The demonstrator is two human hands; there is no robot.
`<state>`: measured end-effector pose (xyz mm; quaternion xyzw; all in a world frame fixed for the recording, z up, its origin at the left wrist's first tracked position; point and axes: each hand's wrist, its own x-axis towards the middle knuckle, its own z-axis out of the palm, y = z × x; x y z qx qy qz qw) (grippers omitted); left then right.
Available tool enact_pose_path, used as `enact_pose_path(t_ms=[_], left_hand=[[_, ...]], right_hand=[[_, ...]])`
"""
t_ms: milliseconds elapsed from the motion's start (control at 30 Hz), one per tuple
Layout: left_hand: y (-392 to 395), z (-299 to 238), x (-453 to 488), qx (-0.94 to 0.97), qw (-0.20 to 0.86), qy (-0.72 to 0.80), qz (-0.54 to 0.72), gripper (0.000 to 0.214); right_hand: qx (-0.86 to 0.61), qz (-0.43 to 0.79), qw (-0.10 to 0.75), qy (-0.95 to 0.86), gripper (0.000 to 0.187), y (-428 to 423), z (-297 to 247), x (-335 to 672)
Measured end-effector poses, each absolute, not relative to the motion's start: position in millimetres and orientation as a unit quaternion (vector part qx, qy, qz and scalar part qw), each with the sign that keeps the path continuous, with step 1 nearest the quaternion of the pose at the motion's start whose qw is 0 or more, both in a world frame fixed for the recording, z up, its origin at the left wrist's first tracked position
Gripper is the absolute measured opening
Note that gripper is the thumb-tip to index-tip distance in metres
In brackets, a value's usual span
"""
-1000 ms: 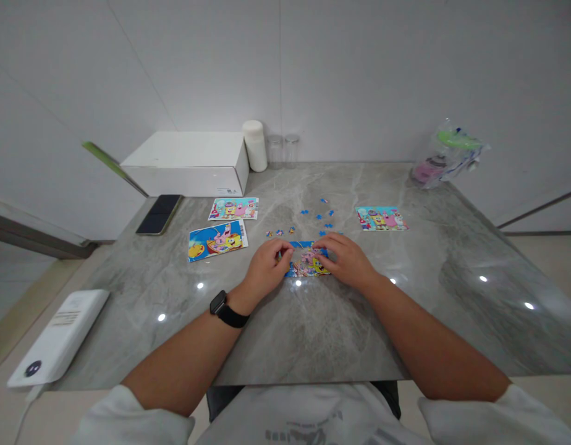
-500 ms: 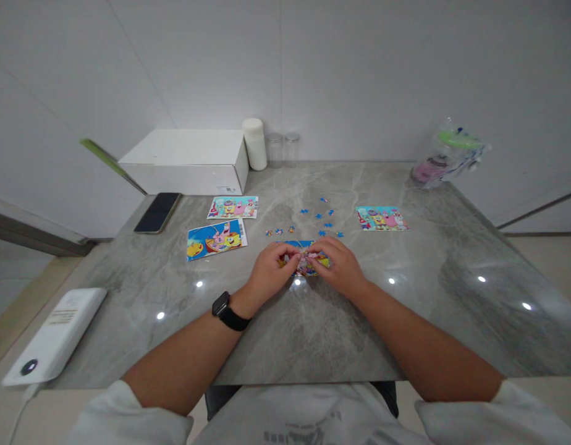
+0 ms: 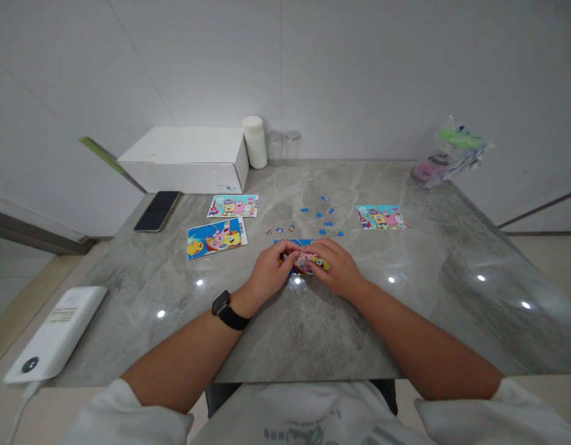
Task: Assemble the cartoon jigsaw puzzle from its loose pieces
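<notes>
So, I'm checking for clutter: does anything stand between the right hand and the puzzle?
Nothing visible does: the right hand is at the puzzle, fingers over it, beside the left hand. The loose blue pieces lie beyond the puzzle.

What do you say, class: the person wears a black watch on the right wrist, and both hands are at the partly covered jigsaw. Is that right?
Not quite: the head view shows the black watch on the left wrist. The left hand and right hand are indeed at the partly covered jigsaw.
</notes>
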<state>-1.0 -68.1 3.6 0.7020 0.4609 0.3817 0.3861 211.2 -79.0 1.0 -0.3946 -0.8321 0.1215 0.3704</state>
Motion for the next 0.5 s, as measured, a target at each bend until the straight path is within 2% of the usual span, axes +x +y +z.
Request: enact_pose_path(t_ms=[367, 500], left_hand=[[-64.6, -1.7, -2.1, 0.687, 0.413, 0.458, 0.384, 0.015], [-66.1, 1.8, -2.3, 0.710, 0.399, 0.449, 0.367, 0.012]], right_hand=[[-0.407, 0.150, 0.333, -0.837, 0.014, -76.4, 4.6, 213.1], [-0.405, 0.157, 0.328, -0.839, 0.018, -75.8, 2.2, 212.9]])
